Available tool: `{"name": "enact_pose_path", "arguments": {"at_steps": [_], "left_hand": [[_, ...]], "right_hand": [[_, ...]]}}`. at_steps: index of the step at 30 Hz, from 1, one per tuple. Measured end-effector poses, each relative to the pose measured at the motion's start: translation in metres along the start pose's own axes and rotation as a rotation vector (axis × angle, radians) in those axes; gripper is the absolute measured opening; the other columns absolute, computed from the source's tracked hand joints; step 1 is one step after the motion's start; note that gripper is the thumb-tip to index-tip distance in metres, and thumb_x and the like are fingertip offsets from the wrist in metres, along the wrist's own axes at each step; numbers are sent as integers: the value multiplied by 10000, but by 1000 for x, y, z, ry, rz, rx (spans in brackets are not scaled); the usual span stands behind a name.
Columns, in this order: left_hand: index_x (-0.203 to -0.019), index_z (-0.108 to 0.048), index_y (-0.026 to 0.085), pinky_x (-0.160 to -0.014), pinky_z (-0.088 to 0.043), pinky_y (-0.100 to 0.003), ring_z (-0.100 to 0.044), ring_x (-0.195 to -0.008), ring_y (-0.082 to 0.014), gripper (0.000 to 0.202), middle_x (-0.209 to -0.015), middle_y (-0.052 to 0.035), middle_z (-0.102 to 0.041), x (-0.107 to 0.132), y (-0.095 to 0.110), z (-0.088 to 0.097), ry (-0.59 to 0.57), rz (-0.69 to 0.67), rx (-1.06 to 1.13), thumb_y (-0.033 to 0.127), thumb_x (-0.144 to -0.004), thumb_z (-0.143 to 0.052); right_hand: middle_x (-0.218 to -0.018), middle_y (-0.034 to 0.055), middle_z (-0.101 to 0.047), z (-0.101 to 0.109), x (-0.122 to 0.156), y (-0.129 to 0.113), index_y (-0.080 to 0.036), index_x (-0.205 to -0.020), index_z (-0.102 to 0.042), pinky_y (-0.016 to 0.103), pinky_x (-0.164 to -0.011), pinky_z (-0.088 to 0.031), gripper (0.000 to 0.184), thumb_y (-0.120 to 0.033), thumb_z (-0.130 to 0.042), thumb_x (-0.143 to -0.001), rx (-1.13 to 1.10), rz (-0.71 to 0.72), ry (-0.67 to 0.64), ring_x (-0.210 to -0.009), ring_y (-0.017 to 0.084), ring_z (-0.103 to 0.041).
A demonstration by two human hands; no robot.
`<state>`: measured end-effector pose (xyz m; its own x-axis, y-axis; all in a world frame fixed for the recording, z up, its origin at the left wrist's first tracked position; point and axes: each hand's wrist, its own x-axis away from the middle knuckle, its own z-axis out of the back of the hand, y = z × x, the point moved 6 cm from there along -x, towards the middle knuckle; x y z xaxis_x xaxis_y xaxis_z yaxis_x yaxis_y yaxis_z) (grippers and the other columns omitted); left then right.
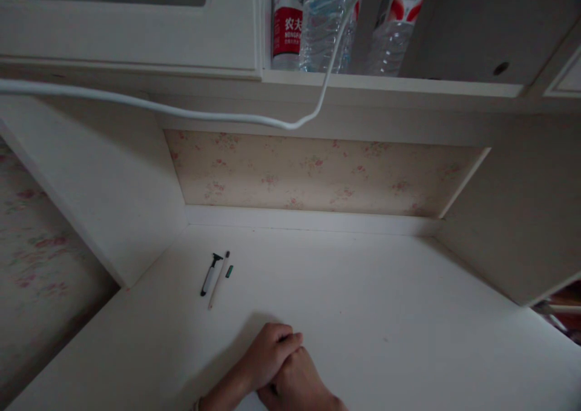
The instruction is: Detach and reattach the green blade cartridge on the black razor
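Observation:
Near the bottom edge of the head view, my two hands are clasped together over the white desk (385,290). My left hand (271,353) wraps over the top of my right hand, its fingers closed around it. My right hand (300,382) is curled beneath, and its fingers are mostly hidden, so I cannot tell whether it holds anything. Beyond them to the left lie a black and white razor (209,279), a slim pale stick with a dark end that looks like a toothbrush (218,282), and a small dark green rectangular piece (229,271). Neither hand touches these.
Above the desk runs a white cabinet with an open shelf (399,84). Several plastic bottles stand there, one with a red label (287,26). A white cable (218,116) hangs across the front. Side panels (91,187) flank the desk; floral wallpaper (313,175) covers the back.

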<state>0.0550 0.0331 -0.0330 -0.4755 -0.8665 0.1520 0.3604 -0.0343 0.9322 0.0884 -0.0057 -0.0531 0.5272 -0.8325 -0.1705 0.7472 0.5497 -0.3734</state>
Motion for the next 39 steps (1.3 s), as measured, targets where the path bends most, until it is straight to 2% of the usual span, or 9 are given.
{"name": "enact_pose_path", "arguments": {"at_steps": [9, 28, 39], "left_hand": [[-518, -329, 190, -560, -236, -270, -338, -579, -115, 419, -525, 58, -313, 1, 1, 1, 16, -6, -16, 426, -817, -503], [-528, -349, 185, -566, -236, -266, -344, -586, -114, 413, -529, 58, -325, 1, 2, 0, -4, -10, 12, 431, -821, -506], [-521, -340, 188, -554, -242, -261, -339, -572, -111, 414, -525, 59, -318, 1, 1, 1, 11, -21, -10, 419, -822, -503]], "right_hand": [[-928, 98, -739, 2, -1, -1, -166, -918, -712, 356, -748, -501, 279, -186, -596, -666, 29, -12, -37, -869, 299, -655], [-1010, 111, -726, 10, -1, -5, -162, -1002, -704, 391, -813, -498, 344, -190, -583, -682, -10, -5, -42, -950, 319, -642], [-959, 105, -738, 6, 0, -4, -166, -951, -715, 388, -758, -514, 310, -185, -585, -670, 12, 16, -17, -899, 319, -657]]}}
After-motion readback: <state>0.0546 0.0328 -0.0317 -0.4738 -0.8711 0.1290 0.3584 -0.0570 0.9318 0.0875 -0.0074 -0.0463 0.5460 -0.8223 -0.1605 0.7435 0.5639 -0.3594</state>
